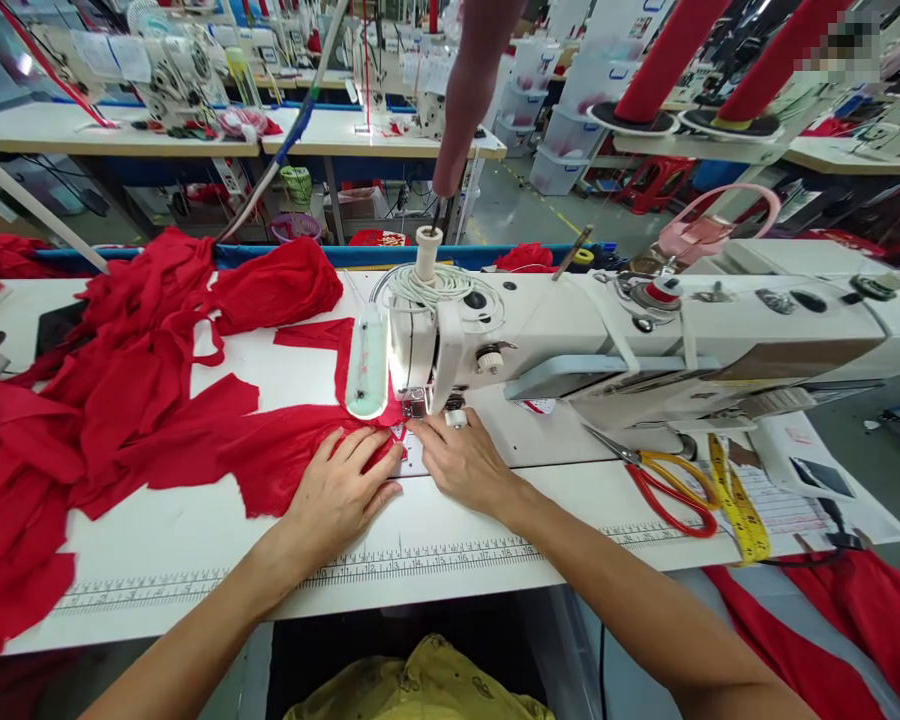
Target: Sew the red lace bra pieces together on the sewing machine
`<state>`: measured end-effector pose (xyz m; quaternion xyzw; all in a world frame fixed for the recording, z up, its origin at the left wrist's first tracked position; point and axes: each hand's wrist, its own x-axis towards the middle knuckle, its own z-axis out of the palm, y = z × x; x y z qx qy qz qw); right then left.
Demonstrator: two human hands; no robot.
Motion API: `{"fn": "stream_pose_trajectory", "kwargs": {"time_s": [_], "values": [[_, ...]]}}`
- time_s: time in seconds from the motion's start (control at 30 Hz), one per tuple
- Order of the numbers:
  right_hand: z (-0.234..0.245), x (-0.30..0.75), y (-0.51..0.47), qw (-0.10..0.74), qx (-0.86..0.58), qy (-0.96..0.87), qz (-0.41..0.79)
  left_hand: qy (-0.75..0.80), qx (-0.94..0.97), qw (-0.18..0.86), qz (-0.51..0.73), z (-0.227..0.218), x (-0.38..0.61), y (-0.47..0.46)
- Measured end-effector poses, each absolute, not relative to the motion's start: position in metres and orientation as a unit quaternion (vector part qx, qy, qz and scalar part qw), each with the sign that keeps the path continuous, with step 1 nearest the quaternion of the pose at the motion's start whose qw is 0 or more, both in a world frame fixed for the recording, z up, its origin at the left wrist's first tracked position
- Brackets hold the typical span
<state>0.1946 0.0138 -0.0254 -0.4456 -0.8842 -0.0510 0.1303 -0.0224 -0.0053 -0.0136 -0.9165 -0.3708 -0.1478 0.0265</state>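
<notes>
At far left, red fabric (157, 430) is lying in loose, overlapping folds on the white table (195, 530), part of it hanging over the front edge. Its right-hand end is reaching the presser foot (414, 403) of the sewing machine (555, 340); whether it is passing beneath, I cannot tell. A pale green plate (367, 370) is standing just left of the needle area, and a coil of white cord (431, 285) is resting on the machine head.

My left hand (345, 485) is lying palm down, fingers extended, the fingertips resting on the fabric just in front of the plate. My right hand (461, 460) is resting just right of the presser foot, fingers bent; I cannot tell whether it is pinching the cloth. The two hands are lying close together without touching.

Further right, scissors (636, 462) with red and orange handles are lying on the table, blades pointing toward the machine. A yellow tape measure (739, 510) is lying beside the handles, and a printed sheet (784, 500) is showing next to it.
</notes>
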Motion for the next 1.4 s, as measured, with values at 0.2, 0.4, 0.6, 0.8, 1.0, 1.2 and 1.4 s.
{"fn": "stream_pose_trajectory", "kwargs": {"time_s": [0.2, 0.4, 0.6, 0.8, 1.0, 1.2, 1.4], "values": [[-0.031, 0.196, 0.013, 0.165, -0.435, -0.884, -0.048, -0.37, -0.916, 0.028, -0.15, -0.015, -0.023, -0.005], [-0.034, 0.2, 0.012, 0.21, -0.437, -0.874, -0.031, -0.366, -0.922, 0.039, -0.123, -0.008, -0.021, -0.002], [-0.033, 0.2, 0.012, 0.227, -0.439, -0.869, -0.028, -0.32, -0.939, 0.036, -0.121, 0.001, -0.013, 0.011], [-0.032, 0.2, 0.012, 0.239, -0.435, -0.868, -0.022, -0.312, -0.935, -0.028, -0.164, -0.011, -0.019, 0.022], [-0.035, 0.201, 0.012, 0.247, -0.435, -0.865, -0.028, -0.317, -0.926, -0.072, -0.193, -0.019, -0.026, 0.024], [-0.036, 0.2, 0.014, 0.241, -0.436, -0.866, -0.035, -0.323, -0.92, -0.066, -0.21, -0.025, -0.027, 0.023], [-0.018, 0.209, 0.009, 0.227, -0.428, -0.874, -0.034, -0.319, -0.92, -0.069, -0.216, -0.028, -0.028, 0.025]]}}
